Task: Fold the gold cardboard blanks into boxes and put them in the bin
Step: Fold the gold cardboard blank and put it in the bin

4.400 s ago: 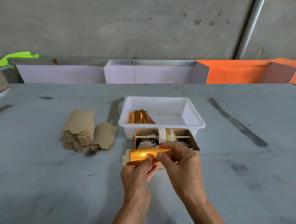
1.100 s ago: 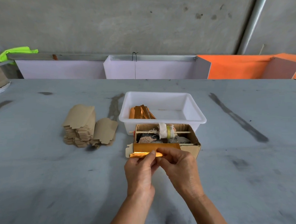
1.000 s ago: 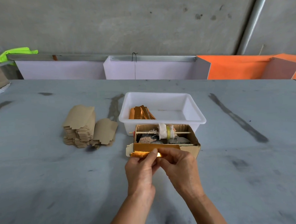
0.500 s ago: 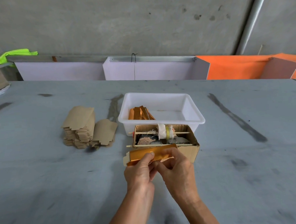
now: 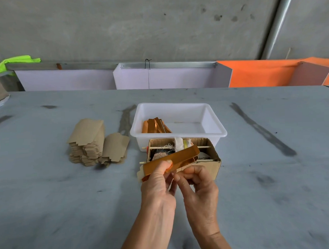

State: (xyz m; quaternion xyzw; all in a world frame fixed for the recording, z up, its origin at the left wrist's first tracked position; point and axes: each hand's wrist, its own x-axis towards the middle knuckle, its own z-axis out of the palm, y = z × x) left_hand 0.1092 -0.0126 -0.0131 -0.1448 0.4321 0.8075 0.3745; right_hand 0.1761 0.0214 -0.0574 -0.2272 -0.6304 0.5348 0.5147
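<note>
- Left hand [image 5: 158,188]: thumb on top, fingers [image 5: 166,164] curled under, pinching the gold blank [image 5: 172,161] near its lower-left end.
- Right hand [image 5: 199,190]: fingers curled just below the blank's underside at frame centre; contact with the blank can't be confirmed, nothing clearly held.
- Gold blank: long, narrow, glossy metallic foil face, half-folded into a flat sleeve. Tilted, right end higher. Plain pale flap sticks out at its lower-left end. Held in the air above the surface [image 5: 50,202].
- The blank sits in front of the open cardboard box [image 5: 211,162] and hides part of its near wall and contents.
- Cardboard box: brown corrugated, open top, two thin wooden sticks across it, white frayed cloth roll [image 5: 179,143] on the far stick, dark fuzzy stuff underneath, not identifiable.
- White bin [image 5: 214,133]: smooth plastic, rectangular, rolled rim, touching or just behind the cardboard box. Several gold folded pieces [image 5: 154,125] lean together in its left part; rest of the floor is bare.
- Stack of blanks [image 5: 87,142], centre-left of frame: matte brown back side up, notched edges, with a lower second pile [image 5: 116,150] leaning beside it on the right.
- Surface: grey, scuffed, dark streaks.
- Top of frame: concrete wall, pale panels [image 5: 158,78], orange panel [image 5: 260,72] upper right, neon green cloth [image 5: 14,61] upper left.
</note>
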